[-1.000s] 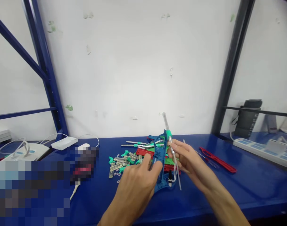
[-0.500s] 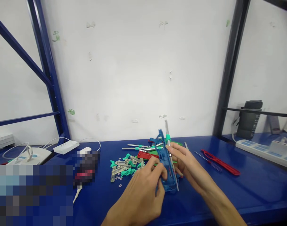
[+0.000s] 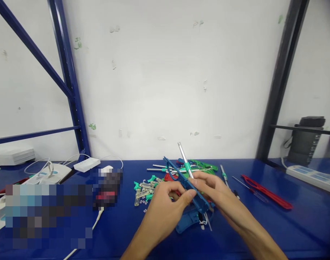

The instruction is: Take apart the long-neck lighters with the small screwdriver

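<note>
My left hand (image 3: 167, 206) is closed on a blue plastic lighter casing half (image 3: 200, 203), thumb along its edge; the casing tilts, its looped end up and left. In my right hand (image 3: 215, 187) a shiny metal lighter tube (image 3: 182, 151) with a green collar (image 3: 187, 167) is pinched, leaning up and left beside the casing. Below the hands, another blue casing piece (image 3: 185, 221) shows on the table. White wires (image 3: 205, 218) and a thin rod hang or lie by the casing's lower end. My fingers hide part of the tube and casing.
Clear fuel tanks (image 3: 140, 194) and teal pieces (image 3: 152, 178) are heaped left of the hands. More tubes, red and green casings (image 3: 208, 165) lie behind. Right of the hands are a tube with a green collar (image 3: 225, 175), a red casing (image 3: 268, 191) and a power strip (image 3: 311, 177).
The casing and tube have tipped from nearly upright toward the left. A blue piece and white wires now show below the hands. The camera view has turned slightly left.
</note>
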A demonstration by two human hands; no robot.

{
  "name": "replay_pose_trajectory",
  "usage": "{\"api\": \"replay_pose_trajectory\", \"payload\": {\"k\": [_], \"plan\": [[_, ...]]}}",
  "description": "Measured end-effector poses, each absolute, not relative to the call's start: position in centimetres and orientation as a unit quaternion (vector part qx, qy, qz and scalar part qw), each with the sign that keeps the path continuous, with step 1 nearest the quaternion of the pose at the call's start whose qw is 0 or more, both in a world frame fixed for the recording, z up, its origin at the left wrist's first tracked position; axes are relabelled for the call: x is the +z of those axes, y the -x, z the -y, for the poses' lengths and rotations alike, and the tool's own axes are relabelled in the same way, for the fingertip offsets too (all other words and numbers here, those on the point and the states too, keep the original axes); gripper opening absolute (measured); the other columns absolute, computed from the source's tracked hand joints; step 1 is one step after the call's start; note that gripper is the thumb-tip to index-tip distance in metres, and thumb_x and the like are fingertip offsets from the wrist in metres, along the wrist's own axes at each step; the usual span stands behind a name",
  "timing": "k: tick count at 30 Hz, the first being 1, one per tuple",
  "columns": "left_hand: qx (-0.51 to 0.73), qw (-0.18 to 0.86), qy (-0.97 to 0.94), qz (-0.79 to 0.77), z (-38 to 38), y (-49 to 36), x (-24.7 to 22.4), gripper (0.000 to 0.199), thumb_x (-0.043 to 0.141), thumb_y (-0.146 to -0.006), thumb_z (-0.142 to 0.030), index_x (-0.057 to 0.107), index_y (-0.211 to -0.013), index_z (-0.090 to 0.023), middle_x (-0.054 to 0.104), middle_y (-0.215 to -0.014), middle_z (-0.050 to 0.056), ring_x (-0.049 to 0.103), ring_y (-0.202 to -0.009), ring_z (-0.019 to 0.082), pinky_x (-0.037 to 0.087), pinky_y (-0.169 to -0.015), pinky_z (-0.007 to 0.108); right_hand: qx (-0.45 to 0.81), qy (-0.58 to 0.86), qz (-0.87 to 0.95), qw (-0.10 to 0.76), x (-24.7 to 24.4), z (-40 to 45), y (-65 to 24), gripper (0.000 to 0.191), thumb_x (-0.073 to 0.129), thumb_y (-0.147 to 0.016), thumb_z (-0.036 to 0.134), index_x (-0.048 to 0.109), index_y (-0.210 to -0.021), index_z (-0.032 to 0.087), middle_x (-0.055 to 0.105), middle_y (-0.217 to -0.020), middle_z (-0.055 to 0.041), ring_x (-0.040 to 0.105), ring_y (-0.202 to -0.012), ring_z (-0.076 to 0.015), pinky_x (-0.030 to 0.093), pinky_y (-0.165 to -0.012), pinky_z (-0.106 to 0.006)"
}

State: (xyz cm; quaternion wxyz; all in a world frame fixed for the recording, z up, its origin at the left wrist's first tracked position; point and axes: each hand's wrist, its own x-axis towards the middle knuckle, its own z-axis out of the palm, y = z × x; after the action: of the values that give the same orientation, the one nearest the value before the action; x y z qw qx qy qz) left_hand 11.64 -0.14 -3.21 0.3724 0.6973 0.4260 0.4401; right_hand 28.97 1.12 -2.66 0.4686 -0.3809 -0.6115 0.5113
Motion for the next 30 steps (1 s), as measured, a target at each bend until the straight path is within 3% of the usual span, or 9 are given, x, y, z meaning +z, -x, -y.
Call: {"api": "replay_pose_trajectory", "payload": {"k": [3, 7, 11, 13, 16, 20, 23, 25, 30], "plan": [[0.495, 0.375, -0.659, -0.425, -0.4, -11.4, -3.4, 0.046, 0.074, -0.083, -0.041, 0.038, -0.062, -0.022, 0.039, -0.055, -0.008, 0.033, -0.053, 0.009, 0.025, -0.051, 0.023, 0.505, 0.38, 0.616, 0.471, -2.7, -1.1, -28.8, 0.037, 0.08, -0.079, 0.057, 0.072, -0.086, 0.021, 0.045, -0.061, 0.0051, 0.036, -0.051, -0.0101, 0.03, -0.042, -0.021], [0.545, 0.416, -0.61, -0.398, -1.0, -11.3, -3.7, 0.048, 0.078, -0.08, -0.042, 0.033, -0.077, -0.025, 0.032, -0.057, -0.013, 0.026, -0.052, 0.008, 0.022, -0.048, 0.019, 0.514, 0.375, 0.62, 0.459, -2.9, -1.1, -28.9, 0.039, 0.077, -0.082, 0.059, 0.07, -0.088, 0.021, 0.047, -0.063, 0.0044, 0.042, -0.051, -0.0103, 0.029, -0.041, -0.02], [0.568, 0.458, -0.583, -0.358, -1.4, -11.1, -3.8, 0.048, 0.08, -0.079, -0.04, 0.039, -0.099, -0.025, 0.051, -0.076, -0.01, 0.035, -0.051, 0.005, 0.025, -0.046, 0.017, 0.523, 0.372, 0.626, 0.443, -3.0, -1.2, -28.8, 0.04, 0.074, -0.085, 0.059, 0.068, -0.086, 0.02, 0.047, -0.06, 0.0044, 0.042, -0.049, -0.0096, 0.026, -0.042, -0.02], [0.564, 0.475, -0.582, -0.342, -1.4, -10.9, -3.7, 0.058, 0.081, -0.079, -0.038, 0.039, -0.116, -0.027, 0.06, -0.093, -0.004, 0.039, -0.052, 0.004, 0.028, -0.046, 0.017, 0.522, 0.37, 0.626, 0.446, -2.9, -1.3, -28.8, 0.038, 0.075, -0.085, 0.058, 0.069, -0.087, 0.02, 0.047, -0.06, 0.0045, 0.041, -0.05, -0.0096, 0.026, -0.042, -0.021], [0.546, 0.489, -0.592, -0.337, -1.3, -10.5, -3.5, 0.07, 0.082, -0.079, -0.037, 0.037, -0.132, -0.03, 0.063, -0.103, -0.001, 0.037, -0.05, 0.003, 0.028, -0.046, 0.017, 0.519, 0.367, 0.625, 0.454, -2.8, -1.2, -29.1, 0.036, 0.075, -0.087, 0.056, 0.071, -0.088, 0.02, 0.051, -0.064, 0.0031, 0.042, -0.052, -0.0096, 0.026, -0.043, -0.021], [0.518, 0.471, -0.619, -0.356, -1.4, -10.0, -3.5, 0.055, 0.079, -0.082, -0.04, 0.05, -0.127, -0.027, 0.061, -0.092, -0.002, 0.04, -0.052, 0.006, 0.029, -0.047, 0.019, 0.518, 0.365, 0.617, 0.467, -2.4, -1.1, -30.0, 0.033, 0.072, -0.09, 0.053, 0.072, -0.089, 0.02, 0.063, -0.08, -0.0012, 0.043, -0.054, -0.0079, 0.024, -0.043, -0.021], [0.498, 0.448, -0.633, -0.388, -1.6, -10.1, -3.6, 0.036, 0.07, -0.088, -0.047, 0.061, -0.112, -0.021, 0.039, -0.061, -0.009, 0.026, -0.047, 0.007, 0.02, -0.045, 0.02, 0.526, 0.353, 0.611, 0.474, -2.0, -0.9, -30.6, 0.033, 0.071, -0.092, 0.053, 0.073, -0.088, 0.02, 0.061, -0.077, -0.0002, 0.04, -0.053, -0.0073, 0.02, -0.042, -0.021], [0.479, 0.43, -0.649, -0.405, -1.6, -10.3, -3.6, 0.033, 0.063, -0.092, -0.05, 0.065, -0.104, -0.02, 0.028, -0.056, -0.011, 0.02, -0.048, 0.008, 0.016, -0.045, 0.021, 0.533, 0.345, 0.61, 0.475, -1.7, -0.8, -30.9, 0.035, 0.07, -0.092, 0.055, 0.073, -0.086, 0.02, 0.059, -0.073, 0.0007, 0.038, -0.052, -0.0068, 0.019, -0.041, -0.021], [0.439, 0.412, -0.681, -0.417, -1.0, -11.1, -3.6, 0.027, 0.064, -0.091, -0.042, 0.067, -0.101, -0.018, 0.049, -0.07, -0.004, 0.035, -0.053, 0.009, 0.024, -0.048, 0.021, 0.553, 0.321, 0.612, 0.466, -1.6, -0.6, -30.7, 0.037, 0.069, -0.093, 0.052, 0.071, -0.079, 0.018, 0.056, -0.07, 0.0017, 0.036, -0.051, -0.0056, 0.018, -0.042, -0.021]]}}
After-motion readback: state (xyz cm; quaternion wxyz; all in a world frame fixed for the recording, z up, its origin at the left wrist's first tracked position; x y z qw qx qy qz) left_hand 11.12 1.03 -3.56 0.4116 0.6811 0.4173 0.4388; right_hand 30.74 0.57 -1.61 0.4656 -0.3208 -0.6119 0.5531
